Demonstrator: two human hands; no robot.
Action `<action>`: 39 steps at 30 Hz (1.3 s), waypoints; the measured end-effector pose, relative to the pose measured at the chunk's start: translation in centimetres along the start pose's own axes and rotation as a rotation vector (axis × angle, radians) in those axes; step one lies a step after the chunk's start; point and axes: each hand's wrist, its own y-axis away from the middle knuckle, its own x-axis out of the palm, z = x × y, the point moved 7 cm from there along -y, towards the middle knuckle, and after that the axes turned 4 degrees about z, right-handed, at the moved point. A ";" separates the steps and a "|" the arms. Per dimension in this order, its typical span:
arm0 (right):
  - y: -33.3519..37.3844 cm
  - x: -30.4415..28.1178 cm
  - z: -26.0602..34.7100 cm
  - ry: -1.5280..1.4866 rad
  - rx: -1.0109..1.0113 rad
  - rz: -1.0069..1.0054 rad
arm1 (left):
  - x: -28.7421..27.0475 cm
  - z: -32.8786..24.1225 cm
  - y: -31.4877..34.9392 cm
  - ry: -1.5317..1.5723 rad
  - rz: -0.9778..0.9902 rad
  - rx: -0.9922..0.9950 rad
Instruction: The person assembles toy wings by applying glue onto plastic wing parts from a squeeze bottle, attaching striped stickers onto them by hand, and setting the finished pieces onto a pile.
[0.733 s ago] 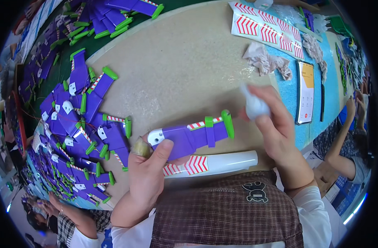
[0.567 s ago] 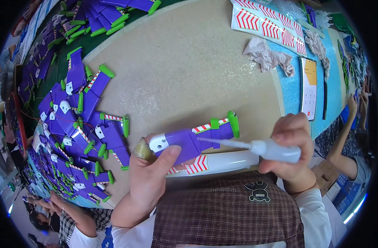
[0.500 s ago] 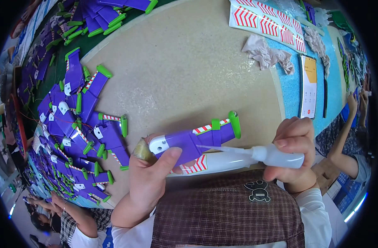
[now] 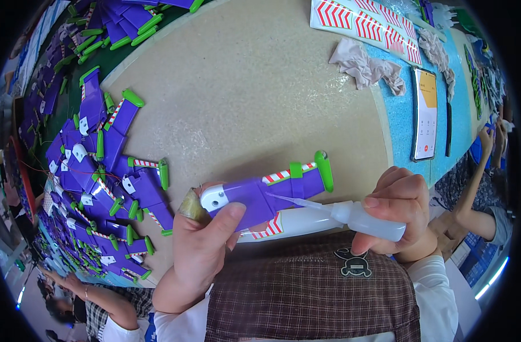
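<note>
My left hand grips a purple plastic toy wing by its white end, thumb on top. The wing has a green tip and green band, with a red-and-white striped strip along its far edge. A yellowish cover sits on one finger of that hand. In my right hand is a white squeeze bottle with a long thin nozzle, tilted toward the left. The nozzle's end lies at the middle of the wing's purple face; whether it touches, I cannot tell. Below the wing, a white sheet with striped stickers curls along the table edge.
Many similar purple wings lie piled on the left, with more at the far left. At the far right are a sticker sheet, crumpled cloths and a phone on a blue mat. Other people work at both sides.
The bottle has shifted slightly left and tilted more, its nozzle end moving a little up and left on the wing. My left hand and the wing have shifted slightly left.
</note>
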 end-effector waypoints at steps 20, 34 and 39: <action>0.7 -1.2 -2.9 -0.104 0.194 -0.042 | 3.0 -3.5 1.6 -1.184 0.220 1.105; -0.7 3.8 -3.3 -0.051 0.252 0.257 | 1.6 0.9 -1.1 -0.124 0.084 0.094; -1.0 5.8 -3.2 -0.178 0.151 0.223 | 3.3 2.4 -1.0 -0.144 0.211 0.020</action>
